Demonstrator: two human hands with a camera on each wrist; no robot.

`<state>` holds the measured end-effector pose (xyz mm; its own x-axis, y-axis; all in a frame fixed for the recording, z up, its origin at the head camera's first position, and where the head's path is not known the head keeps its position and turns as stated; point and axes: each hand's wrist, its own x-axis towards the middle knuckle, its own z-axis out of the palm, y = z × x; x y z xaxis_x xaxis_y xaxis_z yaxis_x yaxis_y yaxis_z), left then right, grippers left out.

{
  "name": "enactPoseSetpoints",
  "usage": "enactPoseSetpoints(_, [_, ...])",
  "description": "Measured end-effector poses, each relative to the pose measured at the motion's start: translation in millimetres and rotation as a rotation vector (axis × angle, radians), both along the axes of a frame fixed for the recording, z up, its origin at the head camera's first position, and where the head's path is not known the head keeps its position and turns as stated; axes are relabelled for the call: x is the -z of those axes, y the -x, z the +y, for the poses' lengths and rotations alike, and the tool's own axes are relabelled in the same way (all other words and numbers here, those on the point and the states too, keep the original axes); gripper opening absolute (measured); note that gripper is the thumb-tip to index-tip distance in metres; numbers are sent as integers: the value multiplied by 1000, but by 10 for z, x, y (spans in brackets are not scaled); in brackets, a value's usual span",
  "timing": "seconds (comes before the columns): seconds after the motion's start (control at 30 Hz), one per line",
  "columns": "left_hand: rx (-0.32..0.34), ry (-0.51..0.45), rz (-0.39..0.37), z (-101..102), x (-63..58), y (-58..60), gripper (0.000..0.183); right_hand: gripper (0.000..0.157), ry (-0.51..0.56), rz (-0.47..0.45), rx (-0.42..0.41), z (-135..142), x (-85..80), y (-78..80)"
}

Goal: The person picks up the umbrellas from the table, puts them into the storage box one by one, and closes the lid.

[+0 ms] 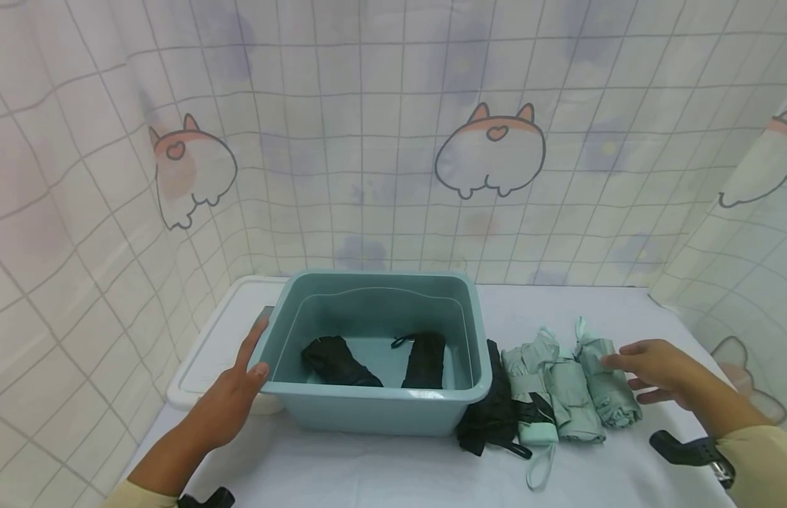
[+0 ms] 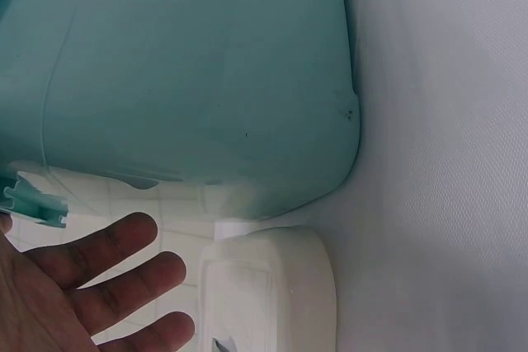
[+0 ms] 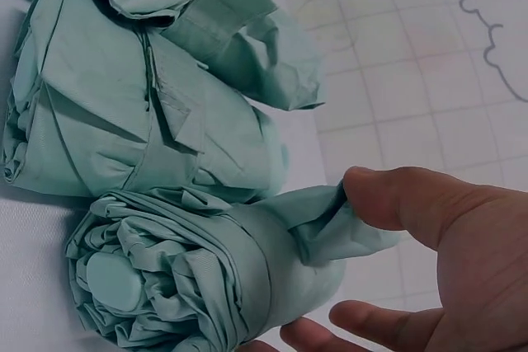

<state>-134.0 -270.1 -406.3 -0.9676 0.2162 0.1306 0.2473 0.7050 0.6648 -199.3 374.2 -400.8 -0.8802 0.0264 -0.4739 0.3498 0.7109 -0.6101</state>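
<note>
My right hand (image 1: 653, 370) is at the rightmost mint folding umbrella (image 1: 608, 384), fingers loosely extended. In the right wrist view the thumb lies against a loose flap of its fabric (image 3: 338, 224), and the other fingertips show low beside the roll. On the left, my left hand (image 1: 231, 395) is at the side of a teal plastic tub (image 1: 383, 413), index finger along its rim. The left wrist view shows the other fingers (image 2: 124, 286) spread below a teal clip (image 2: 37, 204). Inside the tub lie two black folded umbrellas, one left (image 1: 341, 363) and one right (image 1: 425, 360).
Between the tub and my right hand lie a black folded umbrella (image 1: 488, 409) and more mint umbrellas (image 1: 574, 398), one with a wrist loop (image 1: 541, 469). A white lid-like panel (image 1: 209, 346) is left of the tub. Grid-patterned curtain (image 1: 380, 141) surrounds the white table (image 1: 342, 473).
</note>
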Motion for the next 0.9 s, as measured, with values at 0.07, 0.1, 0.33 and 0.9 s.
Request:
enactPoseSetpoints(0.07, [-3, 5, -4, -6, 6, 5, 61, 99, 0, -1, -1, 1, 29, 11])
enactPoseSetpoints(0.1, [-5, 8, -5, -8, 7, 6, 61, 99, 1, -2, -1, 1, 45, 16])
enactPoseSetpoints(0.33, [-6, 10, -5, -8, 0, 6, 61, 98, -1, 0, 5, 1, 153, 31])
enactPoseSetpoints(0.9, [3, 7, -1, -3, 19, 13, 61, 102, 3, -11, -2, 57, 307, 75])
